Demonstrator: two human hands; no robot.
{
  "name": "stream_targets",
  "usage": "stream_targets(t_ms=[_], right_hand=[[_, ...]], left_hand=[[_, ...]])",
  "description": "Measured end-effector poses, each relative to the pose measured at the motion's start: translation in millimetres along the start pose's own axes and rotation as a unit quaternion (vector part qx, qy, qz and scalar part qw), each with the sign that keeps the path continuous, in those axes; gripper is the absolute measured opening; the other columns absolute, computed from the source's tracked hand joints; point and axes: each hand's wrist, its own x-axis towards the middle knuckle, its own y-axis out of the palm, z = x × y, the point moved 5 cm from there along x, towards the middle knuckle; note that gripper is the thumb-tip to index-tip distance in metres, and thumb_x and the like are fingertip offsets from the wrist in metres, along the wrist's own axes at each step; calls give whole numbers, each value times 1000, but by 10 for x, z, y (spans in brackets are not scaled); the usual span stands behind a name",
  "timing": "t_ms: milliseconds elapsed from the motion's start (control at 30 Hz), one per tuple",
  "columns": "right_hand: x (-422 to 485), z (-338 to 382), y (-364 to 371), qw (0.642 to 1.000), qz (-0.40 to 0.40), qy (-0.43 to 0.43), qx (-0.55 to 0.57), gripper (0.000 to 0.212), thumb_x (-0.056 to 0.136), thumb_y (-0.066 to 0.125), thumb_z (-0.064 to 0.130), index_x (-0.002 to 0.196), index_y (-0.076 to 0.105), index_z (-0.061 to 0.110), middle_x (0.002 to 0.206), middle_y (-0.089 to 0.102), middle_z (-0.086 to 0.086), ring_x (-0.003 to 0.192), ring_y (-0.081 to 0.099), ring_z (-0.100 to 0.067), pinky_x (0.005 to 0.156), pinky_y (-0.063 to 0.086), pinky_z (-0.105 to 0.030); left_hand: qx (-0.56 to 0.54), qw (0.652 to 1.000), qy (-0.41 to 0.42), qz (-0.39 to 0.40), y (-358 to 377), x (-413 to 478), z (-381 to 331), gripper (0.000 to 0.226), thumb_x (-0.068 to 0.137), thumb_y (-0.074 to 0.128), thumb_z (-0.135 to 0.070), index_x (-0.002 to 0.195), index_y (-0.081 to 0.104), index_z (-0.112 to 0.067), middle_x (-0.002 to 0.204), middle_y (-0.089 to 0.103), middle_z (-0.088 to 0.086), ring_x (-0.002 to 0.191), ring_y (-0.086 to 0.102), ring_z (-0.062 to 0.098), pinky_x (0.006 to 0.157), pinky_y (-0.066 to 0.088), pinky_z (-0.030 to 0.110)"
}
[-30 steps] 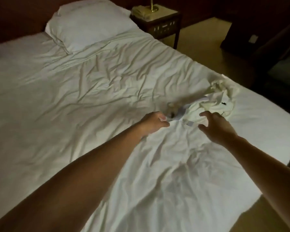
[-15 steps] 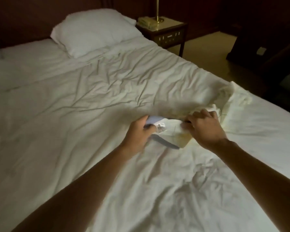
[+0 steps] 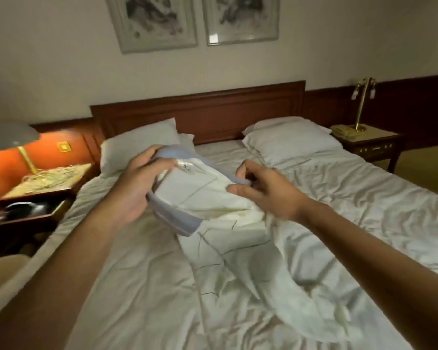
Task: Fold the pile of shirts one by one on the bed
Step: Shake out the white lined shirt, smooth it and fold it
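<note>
A pale cream shirt (image 3: 213, 205) with a light blue collar hangs lifted above the bed (image 3: 137, 286). My left hand (image 3: 134, 188) grips the blue collar at its left side. At the collar's right end my right hand (image 3: 261, 193) pinches the blue edge between thumb and fingers. The shirt's body trails down and to the right onto the wrinkled white sheet. No other shirts show in this view.
Two white pillows (image 3: 288, 140) lie against the wooden headboard (image 3: 200, 109). A nightstand with a lit lamp (image 3: 25, 157) stands at the left, another nightstand with a brass lamp (image 3: 362, 137) at the right. Two framed pictures hang on the wall.
Both hands have raised the shirt by its collar off the sheet. The view has swung up and left, from the bed's right edge toward the headboard and wall.
</note>
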Motion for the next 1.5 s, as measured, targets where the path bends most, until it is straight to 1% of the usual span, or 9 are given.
stream_targets(t_ms=[200, 367, 500, 667, 867, 1100, 1233, 1333, 1500], right_hand=[[261, 795, 559, 996, 80, 48, 6, 46, 89, 68, 48, 48, 52, 35, 48, 44, 16, 45, 40, -2, 47, 31, -14], [-310, -51, 1088, 981, 98, 112, 123, 20, 93, 68, 28, 103, 73, 12, 91, 76, -3, 80, 71, -17, 67, 51, -25], [-1015, -1125, 1670, 984, 104, 138, 36, 12, 90, 72, 15, 90, 64, 7, 71, 62, 0, 57, 56, -7, 47, 41, -21], [-1682, -2078, 2002, 982, 105, 145, -51, 34, 84, 77, 36, 92, 58, 9, 77, 58, 2, 72, 54, -15, 64, 40, -27], [-1986, -2048, 2006, 973, 207, 93, -48, 33, 89, 54, 68, 98, 68, 39, 91, 68, 13, 87, 63, -4, 77, 47, -18], [-1593, -1690, 906, 980, -71, 82, -165, 22, 101, 47, 41, 106, 54, 21, 104, 50, -2, 100, 50, -22, 76, 37, -31], [-1853, -1763, 529, 938, -34, 242, -247, 34, 101, 47, 21, 133, 57, 25, 136, 42, -20, 124, 42, -37, 103, 40, -43], [-2357, -1691, 459, 943, -97, 276, -160, 45, 93, 45, 3, 131, 61, 21, 130, 53, -21, 107, 55, -35, 84, 47, -38], [-3151, -1416, 944, 964, -76, 218, -134, 26, 98, 51, 13, 117, 68, 22, 113, 70, -9, 99, 65, -24, 86, 47, -34]], left_hand=[[-60, 998, -30, 3, -1015, -436, -322, 40, 77, 78, -24, 116, 70, -23, 119, 72, 6, 110, 68, 19, 89, 53, 29], [331, 911, -94, 227, -1000, -893, 1024, 107, 46, 97, -45, 134, 39, -65, 132, 46, -42, 122, 41, -19, 100, 39, 11], [494, 802, -179, 284, -983, -1357, 2466, 40, 61, 92, -36, 91, 66, -37, 93, 70, -20, 82, 64, -4, 72, 52, 20], [311, 890, -223, 248, -915, -1972, 3378, 50, 70, 89, -38, 114, 66, -31, 111, 72, -19, 101, 66, -4, 82, 50, 14], [475, 838, -124, 237, -1182, -2030, 3330, 26, 76, 86, -26, 78, 61, -18, 70, 60, -15, 70, 53, 6, 66, 40, 26], [432, 898, 77, -40, -706, -1588, 1606, 29, 94, 67, -36, 81, 58, -11, 75, 61, -1, 74, 56, 17, 65, 36, 32], [253, 958, 35, 131, 466, -1934, 1331, 14, 94, 68, -32, 94, 64, -18, 91, 72, -2, 83, 64, 12, 72, 45, 27], [160, 910, -141, 356, 1146, -2435, 1731, 34, 98, 61, -37, 128, 58, -22, 128, 67, 7, 116, 65, 21, 86, 56, 33], [326, 899, -129, 263, 819, -2657, 2503, 33, 98, 62, -30, 129, 61, -19, 129, 64, 2, 117, 62, 19, 97, 48, 30]])
